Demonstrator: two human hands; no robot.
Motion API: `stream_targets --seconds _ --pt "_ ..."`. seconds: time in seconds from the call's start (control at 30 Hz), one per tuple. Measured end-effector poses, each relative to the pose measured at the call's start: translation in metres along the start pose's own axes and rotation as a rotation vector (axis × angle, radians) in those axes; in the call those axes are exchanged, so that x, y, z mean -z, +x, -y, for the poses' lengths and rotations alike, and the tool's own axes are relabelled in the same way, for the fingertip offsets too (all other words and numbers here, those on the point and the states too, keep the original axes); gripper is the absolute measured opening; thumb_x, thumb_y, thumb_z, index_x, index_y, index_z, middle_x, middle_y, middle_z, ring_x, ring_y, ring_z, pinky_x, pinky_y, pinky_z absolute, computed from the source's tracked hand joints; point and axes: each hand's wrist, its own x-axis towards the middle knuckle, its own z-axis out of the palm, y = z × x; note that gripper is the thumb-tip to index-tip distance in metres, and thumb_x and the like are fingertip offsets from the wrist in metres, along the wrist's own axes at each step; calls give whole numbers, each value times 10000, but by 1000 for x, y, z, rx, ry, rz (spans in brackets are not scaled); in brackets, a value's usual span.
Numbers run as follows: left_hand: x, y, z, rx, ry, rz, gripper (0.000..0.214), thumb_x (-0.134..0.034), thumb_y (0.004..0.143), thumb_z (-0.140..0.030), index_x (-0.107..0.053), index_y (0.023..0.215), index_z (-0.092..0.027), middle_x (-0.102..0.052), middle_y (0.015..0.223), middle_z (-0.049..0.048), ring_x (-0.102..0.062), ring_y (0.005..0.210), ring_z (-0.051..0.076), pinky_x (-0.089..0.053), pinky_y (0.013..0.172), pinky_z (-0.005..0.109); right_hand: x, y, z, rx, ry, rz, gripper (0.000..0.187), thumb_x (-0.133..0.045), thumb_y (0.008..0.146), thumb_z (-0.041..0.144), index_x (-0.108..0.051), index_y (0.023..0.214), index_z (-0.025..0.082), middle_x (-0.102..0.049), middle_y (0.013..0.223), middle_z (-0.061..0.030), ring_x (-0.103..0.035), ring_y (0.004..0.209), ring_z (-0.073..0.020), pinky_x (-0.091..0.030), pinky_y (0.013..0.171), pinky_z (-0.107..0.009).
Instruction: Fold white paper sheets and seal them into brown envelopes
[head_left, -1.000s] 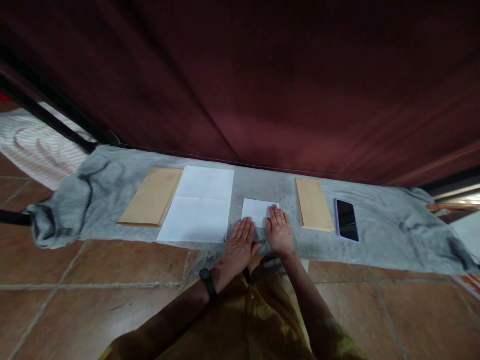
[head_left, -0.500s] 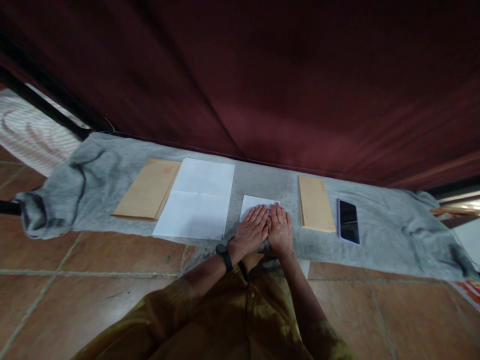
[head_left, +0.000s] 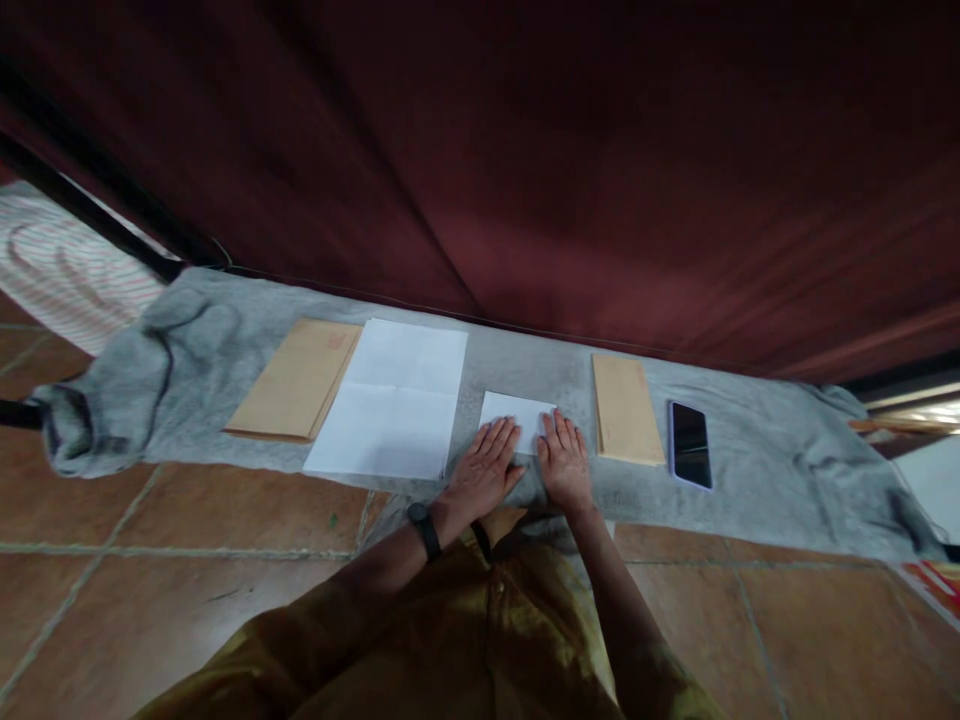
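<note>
A small white folded sheet of paper (head_left: 517,408) lies flat on the grey cloth (head_left: 525,362) in front of me. My left hand (head_left: 485,470) rests palm down over its left near corner, fingers stretched out. On its right side my right hand (head_left: 564,465) also lies flat, fingers extended. Part of the paper shows between the two hands; its near corners are covered. To the left is a stack of larger white paper (head_left: 394,400) with a crease across it. Right of my right hand lies a brown envelope (head_left: 628,410).
More brown envelopes (head_left: 296,380) lie at the left beside the white stack. A phone (head_left: 690,445) with a pale purple edge is at the right. A dark red curtain (head_left: 525,200) hangs behind the cloth-covered surface. Tiled floor (head_left: 225,520) shows below.
My hands have moved apart from the middle of the small paper toward its left and right sides. More of the paper's surface shows between them.
</note>
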Motion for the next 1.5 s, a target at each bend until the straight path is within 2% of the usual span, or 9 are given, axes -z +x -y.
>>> stream_targets --seconds 0.2,0.43,0.63,0.77,0.93,1.03,1.13,1.27,1.5 --pt "4 -9 4 -13 7 -4 653 -444 1008 -474 -341 1550 -124 -342 1637 139 -241 1546 257 -222 1266 472 2 14 -16 -3 72 46 520 -420 1023 339 -446 1518 182 -443 1578 -127 -391 1465 -270 -336 1186 -495" --pt "10 -9 4 -23 21 13 609 -434 1017 -477 -399 1528 -146 -361 1630 129 -265 1537 260 -223 1269 476 8 62 -21 -80 164 113 478 -513 927 222 -582 1391 132 -599 1408 -149 -545 1303 -272 -444 1102 -426" --pt "8 -11 6 -22 51 11 590 -439 1015 -485 -427 1523 -186 -367 1629 92 -265 1538 263 -197 1275 512 21 94 -18 -243 264 283 380 -613 827 143 -715 1192 173 -676 1230 -127 -583 1201 -249 -428 1103 -366" --pt "12 -10 6 -20 65 33 571 -437 1016 -485 -450 1509 -198 -360 1633 73 -274 1533 276 -212 1267 539 29 98 -23 -297 370 313 174 -646 783 122 -758 893 197 -722 936 -61 -625 1081 -221 -464 1042 -335" --pt "16 -10 6 -13 36 16 530 -463 1012 -454 -496 1472 -193 -395 1615 96 -303 1521 294 -245 1252 559 38 84 -32 -425 610 325 28 -687 763 202 -711 752 212 -676 752 6 -653 762 -169 -570 795 -315" --pt "18 -10 6 -8 14 -23 534 -462 1017 -407 -465 1485 -152 -392 1612 133 -308 1519 299 -269 1244 555 43 63 -33 -521 760 294 166 -656 811 375 -667 785 211 -633 695 27 -644 653 -156 -597 635 -311" --pt "21 -9 7 6 -11 -62 539 -432 1030 -372 -412 1511 -129 -389 1612 149 -306 1521 295 -290 1239 545 43 36 -25 -640 916 192 334 -664 784 541 -615 823 213 -628 748 26 -660 661 -152 -628 658 -348" --pt "23 -6 4 5 -39 -71 544 -408 1039 -359 -373 1528 -122 -379 1618 148 -305 1522 273 -307 1240 509 36 2 -3 -926 1383 17 475 -864 558 540 -615 806 220 -667 807 14 -689 713 -175 -637 709 -371" --pt "12 -10 -4 -32 1 11 550 -430 1027 -406 -439 1493 -113 -428 1591 141 -343 1505 278 -314 1234 496 26 -15 11 -871 1170 68 332 -719 730 521 -637 873 233 -676 751 -5 -666 629 -198 -610 609 -366"
